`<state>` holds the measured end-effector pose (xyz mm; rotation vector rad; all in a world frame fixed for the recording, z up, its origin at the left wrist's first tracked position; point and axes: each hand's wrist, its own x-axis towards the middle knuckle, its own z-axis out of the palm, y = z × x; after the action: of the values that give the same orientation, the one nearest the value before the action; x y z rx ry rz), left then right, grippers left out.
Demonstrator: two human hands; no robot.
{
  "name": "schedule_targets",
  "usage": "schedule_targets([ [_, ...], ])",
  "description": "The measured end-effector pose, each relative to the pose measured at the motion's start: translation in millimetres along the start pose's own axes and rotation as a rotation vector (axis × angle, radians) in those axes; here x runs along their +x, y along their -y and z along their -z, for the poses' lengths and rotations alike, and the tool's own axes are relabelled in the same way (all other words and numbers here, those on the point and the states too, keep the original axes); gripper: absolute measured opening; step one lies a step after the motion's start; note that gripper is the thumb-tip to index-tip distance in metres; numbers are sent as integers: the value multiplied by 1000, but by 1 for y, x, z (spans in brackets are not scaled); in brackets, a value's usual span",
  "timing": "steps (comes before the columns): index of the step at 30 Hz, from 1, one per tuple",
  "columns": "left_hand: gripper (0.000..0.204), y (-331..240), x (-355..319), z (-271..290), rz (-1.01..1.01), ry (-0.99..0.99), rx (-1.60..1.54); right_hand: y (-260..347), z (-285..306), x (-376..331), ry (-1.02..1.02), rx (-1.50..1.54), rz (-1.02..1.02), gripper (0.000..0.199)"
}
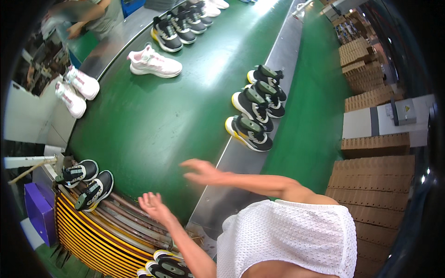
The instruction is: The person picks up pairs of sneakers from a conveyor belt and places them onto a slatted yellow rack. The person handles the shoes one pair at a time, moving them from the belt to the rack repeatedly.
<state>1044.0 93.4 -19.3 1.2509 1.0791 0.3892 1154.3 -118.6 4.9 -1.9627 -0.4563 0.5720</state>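
My left hand [156, 207] is held palm up with its fingers apart, over the near end of the green belt [139, 120], and nothing lies in it. My right hand [202, 172] reaches over the belt a little farther on, fingers stretched out and slightly blurred, also without anything in it. Left of my left hand, a pair of black-and-white sneakers [96, 190] rests on the metal rollers [134, 213] at the belt's end. Several black sneakers with yellow heels [249, 133] stand along the steel strip [238, 160], beyond my right hand.
A white-and-pink sneaker [155, 63] stands on the belt, with black shoes [166, 34] behind it. Another white pair [76, 90] sits at the left edge. Stacked brown cartons [371, 185] line the right side. A person [92, 21] is at far left. More shoes [167, 266] stand below.
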Motion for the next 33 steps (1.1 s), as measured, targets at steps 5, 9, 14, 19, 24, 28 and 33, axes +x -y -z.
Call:
schedule_targets([
  [5, 57, 28, -107, -15, 33, 374, 148, -39, 155, -131, -477, -218, -11, 34],
  [9, 55, 44, -175, 0, 9, 554, 364, -68, 254, -139, -699, -307, -89, 41],
  [14, 51, 47, -240, 10, -55, 552, 540, -125, 308, -73, -650, -325, -106, 77],
  [19, 47, 45, -272, -3, -28, 454, 511, -144, 317, -35, -531, -86, -223, 95],
  [24, 44, 52, -275, -23, -61, 446, 488, -153, 324, -48, -472, -272, -183, 71],
  [28, 43, 42, -275, -35, -112, 450, 534, -127, 347, -49, -209, -335, -265, 64],
  [33, 43, 41, -283, -20, -108, 408, 540, -134, 333, -59, -92, -397, -71, 63],
])
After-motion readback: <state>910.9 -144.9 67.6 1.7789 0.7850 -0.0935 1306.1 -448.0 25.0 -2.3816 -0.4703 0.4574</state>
